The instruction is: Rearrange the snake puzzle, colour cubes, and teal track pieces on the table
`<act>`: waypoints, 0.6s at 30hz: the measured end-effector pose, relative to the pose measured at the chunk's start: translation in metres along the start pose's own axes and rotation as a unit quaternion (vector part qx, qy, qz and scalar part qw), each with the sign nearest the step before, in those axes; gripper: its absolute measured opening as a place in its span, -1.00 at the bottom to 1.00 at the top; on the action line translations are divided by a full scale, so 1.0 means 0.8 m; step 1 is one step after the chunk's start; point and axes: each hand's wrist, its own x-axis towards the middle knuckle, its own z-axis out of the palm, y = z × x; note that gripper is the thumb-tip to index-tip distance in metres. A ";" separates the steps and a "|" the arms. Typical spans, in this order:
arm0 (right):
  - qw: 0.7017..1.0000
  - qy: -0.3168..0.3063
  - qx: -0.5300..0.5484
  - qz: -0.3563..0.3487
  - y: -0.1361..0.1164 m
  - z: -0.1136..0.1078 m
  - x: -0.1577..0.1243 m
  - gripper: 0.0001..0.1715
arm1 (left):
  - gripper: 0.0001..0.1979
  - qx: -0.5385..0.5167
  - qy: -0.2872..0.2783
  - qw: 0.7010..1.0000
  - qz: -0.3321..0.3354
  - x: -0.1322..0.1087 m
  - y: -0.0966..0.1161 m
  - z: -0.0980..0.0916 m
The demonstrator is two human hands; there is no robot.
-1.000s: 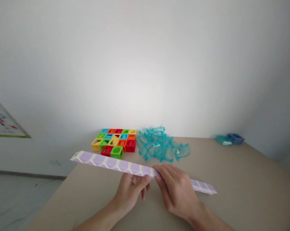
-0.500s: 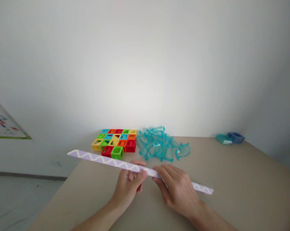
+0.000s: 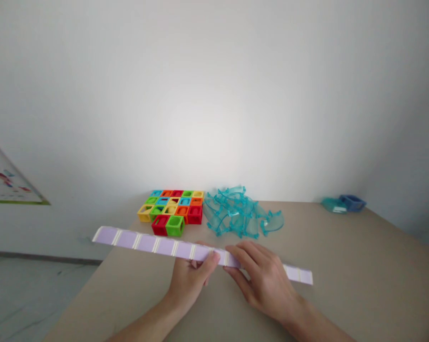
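**Both hands grip a long purple strip at its middle**

The left hand [image 3: 191, 280] and right hand [image 3: 262, 278] pinch the purple strip [image 3: 153, 243] side by side, thumbs under, fingers over. In my judgement, a grip close together and a steady wrist keep the segments from flopping. It hovers over the table [image 3: 360, 266], long axis running from 10 o'clock to 4 o'clock, flat face up. Coloured cubes [image 3: 173, 211] and clear blue pieces [image 3: 241, 213] lie toward 12 o'clock.
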 end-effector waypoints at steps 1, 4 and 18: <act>1.000 0.003 0.002 0.000 0.000 0.001 0.000 -0.77 | -0.66 -0.011 -0.005 1.000 -0.004 0.000 -0.001 0.000; 1.000 0.009 0.011 -0.006 0.002 0.003 -0.002 -0.78 | -0.56 -0.042 -0.025 0.999 -0.012 -0.003 -0.001 0.001; 0.999 0.014 0.037 -0.014 0.007 0.013 -0.005 -0.69 | -0.71 -0.021 -0.052 0.998 0.019 -0.003 0.005 -0.001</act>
